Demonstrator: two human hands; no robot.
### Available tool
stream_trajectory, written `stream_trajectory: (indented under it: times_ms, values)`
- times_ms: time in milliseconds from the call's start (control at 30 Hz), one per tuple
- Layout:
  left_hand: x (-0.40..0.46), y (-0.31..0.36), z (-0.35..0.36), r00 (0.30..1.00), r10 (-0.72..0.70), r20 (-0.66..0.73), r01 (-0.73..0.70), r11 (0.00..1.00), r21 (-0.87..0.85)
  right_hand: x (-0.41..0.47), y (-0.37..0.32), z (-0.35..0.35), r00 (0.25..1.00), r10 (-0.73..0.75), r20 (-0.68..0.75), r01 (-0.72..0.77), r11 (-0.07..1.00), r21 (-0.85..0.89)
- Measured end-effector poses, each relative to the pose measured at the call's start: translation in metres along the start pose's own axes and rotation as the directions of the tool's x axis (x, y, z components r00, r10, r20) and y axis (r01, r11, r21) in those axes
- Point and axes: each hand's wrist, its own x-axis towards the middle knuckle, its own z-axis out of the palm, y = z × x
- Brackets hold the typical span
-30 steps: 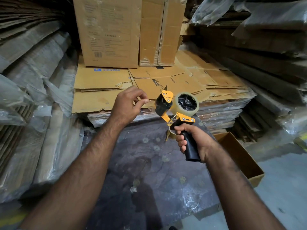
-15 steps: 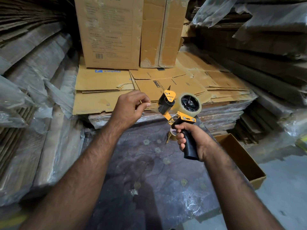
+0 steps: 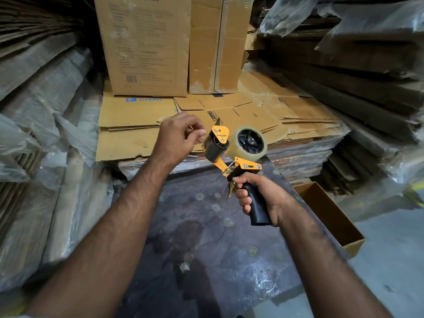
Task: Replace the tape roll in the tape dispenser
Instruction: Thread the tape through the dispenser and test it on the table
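Observation:
My right hand [image 3: 263, 199] grips the black handle of a yellow tape dispenser [image 3: 249, 165] and holds it upright at mid-frame. A roll of clear tape [image 3: 237, 149] sits on the dispenser's black hub. In front of the roll are a black roller [image 3: 214, 149] and a yellow guard with a serrated blade. My left hand [image 3: 177, 136] is just left of the roller, thumb and forefinger pinched together on what looks like the thin clear tape end; the tape itself is hard to make out.
Below the hands is a dark plastic-wrapped surface [image 3: 206, 226]. Flattened cartons [image 3: 128, 115] are stacked behind, with upright cartons [image 3: 146, 42] on them. A small cardboard box [image 3: 330, 216], its top open, stands at the right. Wrapped cardboard bundles close in on both sides.
The dispenser has tilted slightly and moved a little to the right. My left hand stays pinched by the roller, with the fingers lifted a bit higher.

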Motion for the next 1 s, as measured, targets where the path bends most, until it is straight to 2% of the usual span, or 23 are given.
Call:
stream_trajectory:
  times_ms: [233, 467, 667, 767, 833, 900, 1000]
  values:
    - [0.002, 0.005, 0.007, 0.976, -0.218, -0.001, 0.216, 0.969, -0.120, -0.006, 0.001, 0.000, 1.000, 0.002, -0.001, -0.002, 1.000, -0.006]
    - [-0.006, 0.001, 0.002, 0.902, -0.422, 0.091, 0.424, 0.826, -0.372, -0.005, 0.007, 0.002, 1.000, 0.022, 0.003, -0.022, 1.000, -0.018]
    - [-0.015, -0.001, 0.001, 0.928, -0.333, 0.167, 0.370, 0.877, -0.308, -0.005, 0.009, 0.006, 1.000, 0.027, 0.015, -0.027, 1.000, -0.012]
    - [-0.024, 0.003, 0.000, 0.922, -0.324, 0.211, 0.383, 0.838, -0.389, -0.006, 0.007, 0.008, 1.000, 0.023, 0.010, -0.023, 1.000, 0.003]
    - [-0.035, 0.006, 0.000, 0.911, -0.276, 0.307, 0.392, 0.813, -0.431, -0.006, 0.006, 0.010, 1.000, 0.012, -0.003, -0.012, 1.000, 0.017]
    - [-0.048, 0.010, 0.004, 0.906, -0.202, 0.371, 0.338, 0.873, -0.352, -0.005, 0.005, 0.011, 1.000, 0.000, -0.012, 0.001, 1.000, 0.023]
    - [-0.057, 0.011, 0.016, 0.941, -0.121, 0.315, 0.192, 0.960, -0.203, -0.005, 0.005, 0.012, 1.000, -0.007, -0.015, 0.007, 1.000, 0.006]
